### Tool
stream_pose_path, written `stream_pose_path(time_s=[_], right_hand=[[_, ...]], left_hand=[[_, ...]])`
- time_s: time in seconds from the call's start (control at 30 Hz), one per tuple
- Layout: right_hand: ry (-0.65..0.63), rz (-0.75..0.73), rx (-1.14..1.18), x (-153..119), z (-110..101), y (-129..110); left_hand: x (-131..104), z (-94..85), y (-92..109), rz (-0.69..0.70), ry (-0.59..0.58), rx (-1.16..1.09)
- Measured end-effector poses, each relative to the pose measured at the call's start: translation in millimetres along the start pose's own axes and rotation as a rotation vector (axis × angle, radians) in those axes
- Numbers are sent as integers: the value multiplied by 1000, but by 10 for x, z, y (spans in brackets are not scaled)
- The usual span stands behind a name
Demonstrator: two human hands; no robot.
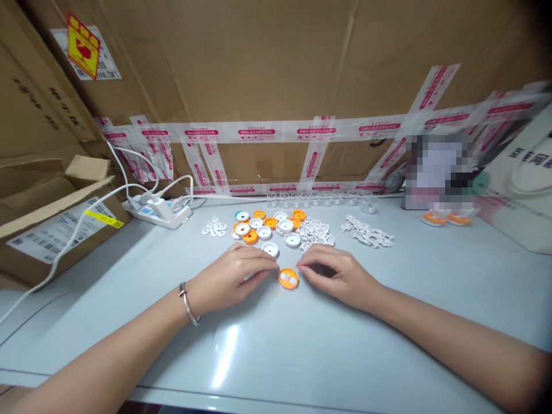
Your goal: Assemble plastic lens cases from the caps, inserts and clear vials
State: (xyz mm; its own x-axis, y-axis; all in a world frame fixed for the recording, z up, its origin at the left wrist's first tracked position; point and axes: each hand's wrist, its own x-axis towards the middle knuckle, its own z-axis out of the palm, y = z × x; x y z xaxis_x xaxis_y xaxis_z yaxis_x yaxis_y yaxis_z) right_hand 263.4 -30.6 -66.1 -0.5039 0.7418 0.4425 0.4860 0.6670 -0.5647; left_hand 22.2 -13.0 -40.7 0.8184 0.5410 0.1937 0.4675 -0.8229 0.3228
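Work with the orange disc [288, 286] flat on the grey table [259, 345], between your two hands and just in front of the nearest white disc [270, 254]. Small white inserts [282, 277] lie inside its raised rim; their exact fit is too small to tell.

Left hand [226, 279]: the fingers lie together and reach to the left edge of the disc, with the thumb parted from them. No part shows in the grasp, and contact with the rim cannot be confirmed. For good support, brace a fingertip lightly against the outside of the rim and keep the thumb low, so that the disc neither slides nor tips.

Right hand [340, 273]: the thumb and index fingertips come close together beside the right edge of the disc. You cannot tell from this view whether they meet or pinch a small part. Handle the inserts by their edges and apply pressure straight down; a sideways push is likely to shift them or turn the disc.

Rest both forearms on the table for steadiness. Keep your knuckles low but away from the loose orange and white discs [250, 237] and the openwork white parts [314, 231] behind, as a brush against them could scatter pieces. Check that the inserts sit level within the rim before applying firmer pressure.
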Motion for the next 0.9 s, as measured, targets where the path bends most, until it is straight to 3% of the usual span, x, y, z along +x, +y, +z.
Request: stream_pose_path(time_s=[0.23, 0.5, 0.7, 0.8, 0.9], right_hand=[[-151, 65, -105, -3, 22, -25], [-220, 66, -52, 10, 22, -37], [-204, 58, -21, 15, 24, -36], [-195, 58, -19, 17, 20, -47], [-187, 68, -22, 14, 20, -67]], left_hand=[[23, 64, 93, 2, -64, -34], [3, 78, 200, 30, -80, 161], [-26, 133, 284, 71, -39, 375], [-12, 108, 235, 34, 2, 293], [32, 100, 84, -94, 151, 197]])
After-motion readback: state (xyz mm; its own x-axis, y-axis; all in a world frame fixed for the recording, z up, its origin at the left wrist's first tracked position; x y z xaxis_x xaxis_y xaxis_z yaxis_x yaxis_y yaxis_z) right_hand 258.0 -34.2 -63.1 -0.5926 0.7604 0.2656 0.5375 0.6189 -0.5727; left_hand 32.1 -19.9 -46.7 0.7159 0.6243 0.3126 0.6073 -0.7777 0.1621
